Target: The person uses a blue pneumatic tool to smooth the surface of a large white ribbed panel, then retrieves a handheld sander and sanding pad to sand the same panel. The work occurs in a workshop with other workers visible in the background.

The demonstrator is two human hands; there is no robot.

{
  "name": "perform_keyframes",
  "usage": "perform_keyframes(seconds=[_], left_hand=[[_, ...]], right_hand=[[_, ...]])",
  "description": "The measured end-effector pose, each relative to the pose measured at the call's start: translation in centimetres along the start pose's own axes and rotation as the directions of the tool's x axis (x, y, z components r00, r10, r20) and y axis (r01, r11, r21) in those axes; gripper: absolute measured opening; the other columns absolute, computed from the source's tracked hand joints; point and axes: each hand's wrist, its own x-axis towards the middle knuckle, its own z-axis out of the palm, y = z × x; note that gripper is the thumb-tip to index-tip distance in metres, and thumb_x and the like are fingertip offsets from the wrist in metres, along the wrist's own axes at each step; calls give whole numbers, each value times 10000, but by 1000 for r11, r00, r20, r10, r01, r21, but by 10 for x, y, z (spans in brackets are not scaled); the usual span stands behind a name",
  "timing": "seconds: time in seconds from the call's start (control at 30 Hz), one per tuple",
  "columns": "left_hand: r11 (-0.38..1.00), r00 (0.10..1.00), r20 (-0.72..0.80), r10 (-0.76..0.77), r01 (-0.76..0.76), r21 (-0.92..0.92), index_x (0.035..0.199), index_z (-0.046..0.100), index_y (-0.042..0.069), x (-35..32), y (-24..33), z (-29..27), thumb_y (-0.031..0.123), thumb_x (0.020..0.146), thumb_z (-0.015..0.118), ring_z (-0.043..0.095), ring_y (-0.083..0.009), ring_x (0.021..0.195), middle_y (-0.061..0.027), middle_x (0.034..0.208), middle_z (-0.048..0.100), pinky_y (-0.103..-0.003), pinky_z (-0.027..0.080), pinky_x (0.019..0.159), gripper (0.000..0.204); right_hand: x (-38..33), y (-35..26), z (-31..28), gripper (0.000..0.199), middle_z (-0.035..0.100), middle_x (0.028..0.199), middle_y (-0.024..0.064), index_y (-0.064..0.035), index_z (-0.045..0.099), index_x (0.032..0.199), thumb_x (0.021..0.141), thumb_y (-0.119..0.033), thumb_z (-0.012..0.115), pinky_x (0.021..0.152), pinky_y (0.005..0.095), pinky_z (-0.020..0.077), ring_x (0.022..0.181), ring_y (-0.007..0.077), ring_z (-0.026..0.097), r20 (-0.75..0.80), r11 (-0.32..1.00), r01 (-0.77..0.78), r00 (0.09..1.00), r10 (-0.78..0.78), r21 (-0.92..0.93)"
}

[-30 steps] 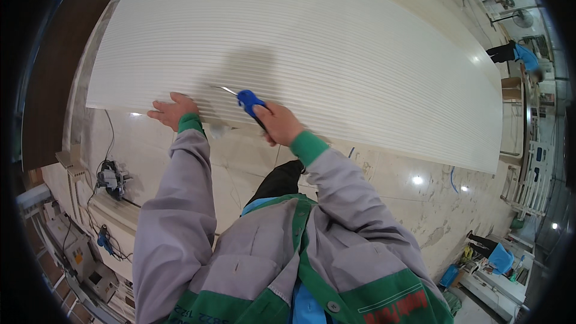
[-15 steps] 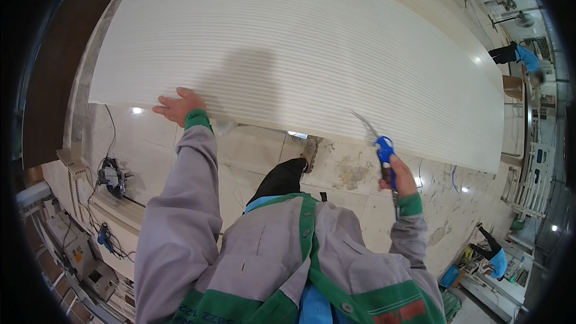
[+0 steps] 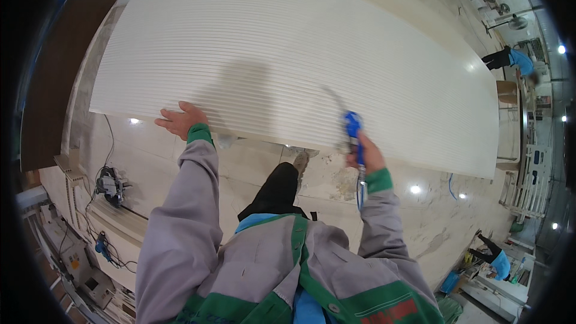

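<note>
Reaching forward, 2 hands [image 3: 185, 122] sit apart, right [image 3: 370, 155] gripping an air gun [image 3: 353, 122].

Holding the left arm [image 3: 195, 174] out ahead, only slightly bent, with a leftward turn at the wrist [image 3: 200, 135]. Resting the left hand [image 3: 186, 120] palm down, with loosely spread fingers [image 3: 164, 123] pointing left. Holding the right arm [image 3: 383, 216] out too, farther right and angled slightly inward, with the right hand [image 3: 369, 153] curled in a grip, a little nearer the torso [image 3: 258, 258].
</note>
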Motion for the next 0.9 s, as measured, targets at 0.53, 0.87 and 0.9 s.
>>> perform_keyframes(seconds=[0.53,0.87,0.9], left_hand=[[998,998,63,25,-22,-52,1577,204,-41,-1,0,-6,315,1030,533,326,-464,1469,-317,1665,45,-495,406,1161,731],[882,678,567,468,-320,-345,1604,216,-10,45,-62,-91,320,964,621,179,-478,1541,-339,1659,90,-510,205,1248,827],[847,603,598,529,-418,-327,1599,245,-3,60,-67,-105,321,952,634,183,-476,1541,-339,1654,135,-529,202,1244,822]], right_hand=[[29,-11,132,571,636,685,125,-52,572,1005,1025,-617,495,528,354,536,573,256,661,127,988,21,991,-41,154],[-5,-27,182,538,624,732,99,-65,596,1104,1046,-586,472,587,377,594,606,193,652,111,993,-7,994,21,-120],[-8,-30,179,529,616,724,94,-68,602,1148,1049,-574,481,590,379,597,609,195,651,99,984,-71,991,88,-165]])
